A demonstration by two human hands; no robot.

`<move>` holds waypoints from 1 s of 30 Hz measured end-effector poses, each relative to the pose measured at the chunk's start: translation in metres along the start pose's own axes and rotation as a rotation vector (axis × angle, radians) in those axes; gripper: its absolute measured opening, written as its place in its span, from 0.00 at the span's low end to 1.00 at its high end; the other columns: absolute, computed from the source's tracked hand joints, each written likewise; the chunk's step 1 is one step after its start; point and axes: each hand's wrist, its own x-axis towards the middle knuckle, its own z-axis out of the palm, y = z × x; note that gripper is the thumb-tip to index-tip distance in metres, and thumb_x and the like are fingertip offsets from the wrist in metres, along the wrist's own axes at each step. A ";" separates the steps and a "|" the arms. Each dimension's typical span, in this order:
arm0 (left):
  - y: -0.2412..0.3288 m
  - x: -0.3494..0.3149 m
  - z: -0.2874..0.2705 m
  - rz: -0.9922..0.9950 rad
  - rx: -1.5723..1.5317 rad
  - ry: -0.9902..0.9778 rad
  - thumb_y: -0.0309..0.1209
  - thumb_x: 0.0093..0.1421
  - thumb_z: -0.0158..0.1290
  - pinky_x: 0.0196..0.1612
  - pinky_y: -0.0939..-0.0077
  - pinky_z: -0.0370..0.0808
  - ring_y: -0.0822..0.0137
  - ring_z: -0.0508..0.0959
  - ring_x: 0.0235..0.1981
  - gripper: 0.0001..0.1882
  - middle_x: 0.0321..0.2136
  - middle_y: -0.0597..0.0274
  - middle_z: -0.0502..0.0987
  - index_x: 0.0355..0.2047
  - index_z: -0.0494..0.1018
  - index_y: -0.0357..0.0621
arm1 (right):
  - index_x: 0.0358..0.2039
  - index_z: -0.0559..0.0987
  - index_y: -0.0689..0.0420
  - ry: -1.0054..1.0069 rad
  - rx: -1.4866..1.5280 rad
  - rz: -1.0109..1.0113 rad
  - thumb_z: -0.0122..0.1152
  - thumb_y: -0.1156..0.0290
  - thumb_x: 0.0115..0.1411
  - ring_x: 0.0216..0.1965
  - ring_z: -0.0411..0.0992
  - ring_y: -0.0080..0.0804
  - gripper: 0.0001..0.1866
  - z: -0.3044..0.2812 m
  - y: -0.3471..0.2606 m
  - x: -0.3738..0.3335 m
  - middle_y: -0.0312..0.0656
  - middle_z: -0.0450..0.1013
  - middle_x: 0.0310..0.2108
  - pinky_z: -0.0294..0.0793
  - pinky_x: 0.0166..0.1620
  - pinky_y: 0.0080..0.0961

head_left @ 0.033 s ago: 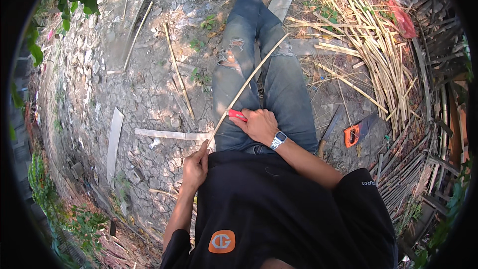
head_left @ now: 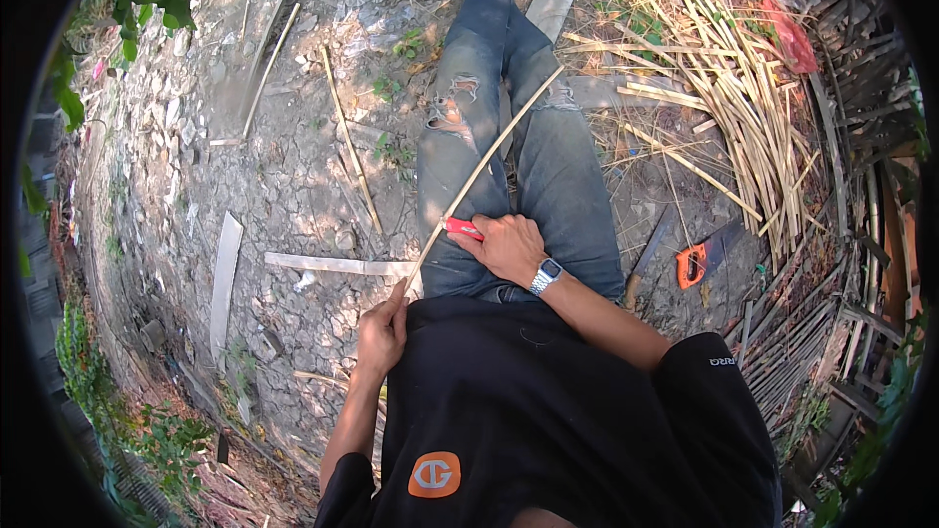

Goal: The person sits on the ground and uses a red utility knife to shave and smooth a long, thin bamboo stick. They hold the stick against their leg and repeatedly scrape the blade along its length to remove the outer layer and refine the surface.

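Observation:
A long, thin bamboo strip (head_left: 511,131) runs slantwise across my legs, from near my waist up past my right knee. My left hand (head_left: 381,330) pinches its lower end between thumb and fingers, beside my left hip. Over my lap, my right hand (head_left: 513,246) is closed around a red-handled knife (head_left: 463,228). The front end of the knife meets the strip a little above my left hand. Its blade is too small to make out.
On the right lies a big heap of bamboo strips (head_left: 758,117). An orange-handled saw (head_left: 693,266) and a wooden-handled blade (head_left: 649,252) rest near my right thigh. Flat pale slats (head_left: 337,263) and thin sticks (head_left: 350,137) lie on the cracked ground to the left.
My right hand and the knife have shifted very slightly left. The strip has moved a touch with my left hand, which keeps its pinch.

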 end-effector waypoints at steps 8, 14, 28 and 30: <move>-0.024 -0.011 -0.023 -0.693 -0.865 -0.389 0.34 0.74 0.53 0.20 0.77 0.60 0.78 0.61 0.16 0.20 0.19 0.73 0.67 0.63 0.75 0.41 | 0.21 0.80 0.57 0.057 0.056 0.020 0.63 0.42 0.65 0.22 0.77 0.57 0.29 0.005 0.015 0.006 0.52 0.75 0.17 0.75 0.27 0.50; -0.035 -0.010 0.006 -0.375 -0.641 -0.201 0.31 0.73 0.55 0.26 0.84 0.62 0.83 0.64 0.22 0.20 0.21 0.74 0.68 0.63 0.76 0.41 | 0.22 0.81 0.56 -0.007 0.173 0.018 0.65 0.43 0.63 0.23 0.77 0.55 0.27 -0.007 0.014 0.007 0.49 0.76 0.17 0.77 0.28 0.48; 0.027 0.018 0.009 -0.259 -0.027 -0.091 0.31 0.71 0.56 0.34 0.72 0.74 0.73 0.74 0.26 0.19 0.23 0.50 0.76 0.59 0.77 0.37 | 0.40 0.84 0.60 0.143 0.440 -0.057 0.79 0.57 0.56 0.21 0.75 0.35 0.21 -0.006 0.005 0.023 0.43 0.74 0.19 0.73 0.28 0.29; 0.021 0.015 0.015 -0.184 -0.065 -0.022 0.31 0.71 0.56 0.30 0.72 0.72 0.73 0.69 0.22 0.19 0.19 0.54 0.69 0.59 0.77 0.38 | 0.42 0.85 0.60 0.167 0.491 -0.101 0.78 0.60 0.57 0.20 0.74 0.33 0.19 0.006 0.008 0.027 0.43 0.75 0.19 0.73 0.28 0.29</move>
